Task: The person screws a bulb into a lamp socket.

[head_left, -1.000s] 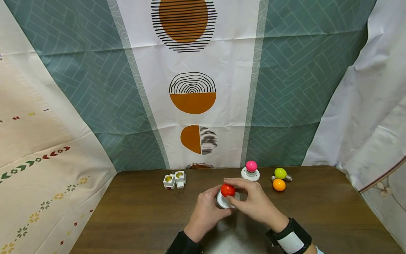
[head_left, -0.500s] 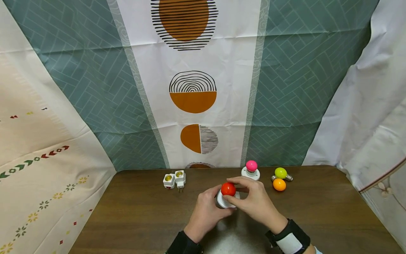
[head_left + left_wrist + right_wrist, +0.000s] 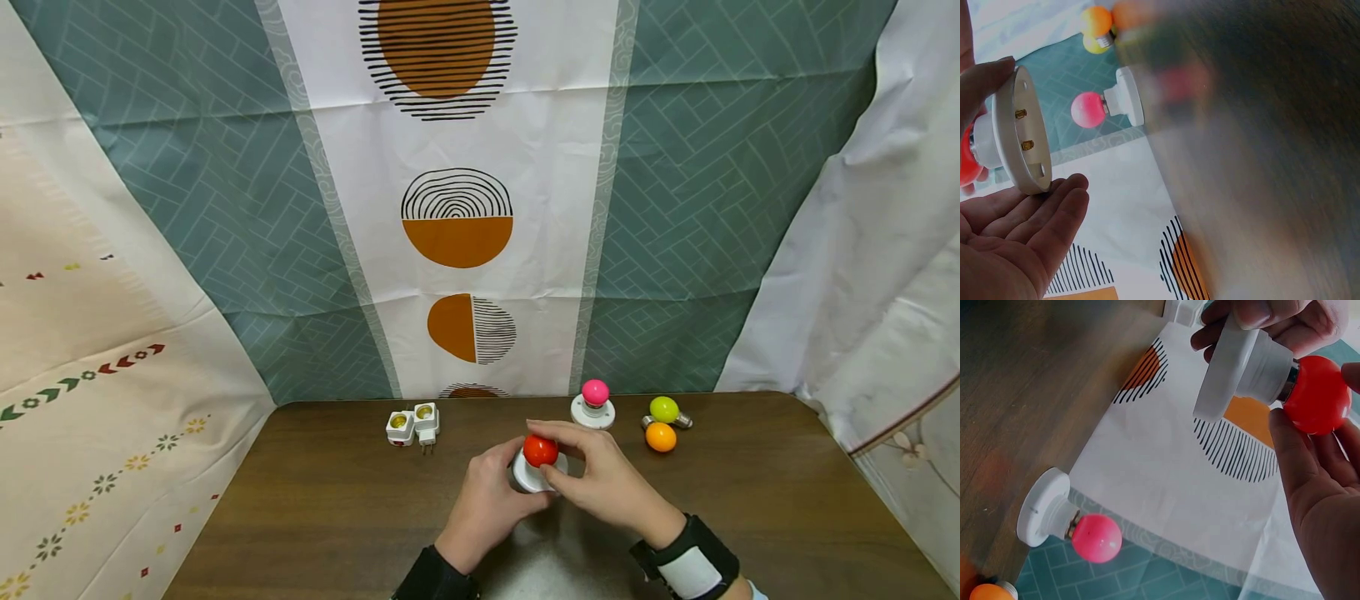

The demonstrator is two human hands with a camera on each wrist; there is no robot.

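Note:
My left hand [image 3: 489,492] holds a white round lamp holder [image 3: 527,477] by the rim of its base, off the table. In the left wrist view the base's hollow underside [image 3: 1034,134] shows two brass screws. A red light bulb [image 3: 540,451] sits in the holder's socket, with a strip of its metal cap [image 3: 1287,382] visible in the right wrist view. My right hand [image 3: 603,477] pinches the bulb's globe between thumb and fingers. Behind the hands, a pink bulb [image 3: 595,392] stands upright in another white lamp holder [image 3: 592,414].
Two white plug-in sockets [image 3: 412,425] lie near the table's back edge on the left. A yellow-green bulb [image 3: 663,408] and an orange bulb [image 3: 660,437] lie on the right, beside the pink one. Patterned cloth [image 3: 675,233] hangs behind the wooden table [image 3: 337,517].
My right thumb and fingers have shifted slightly around the red bulb. The left hand and the lamp holder stay in about the same place.

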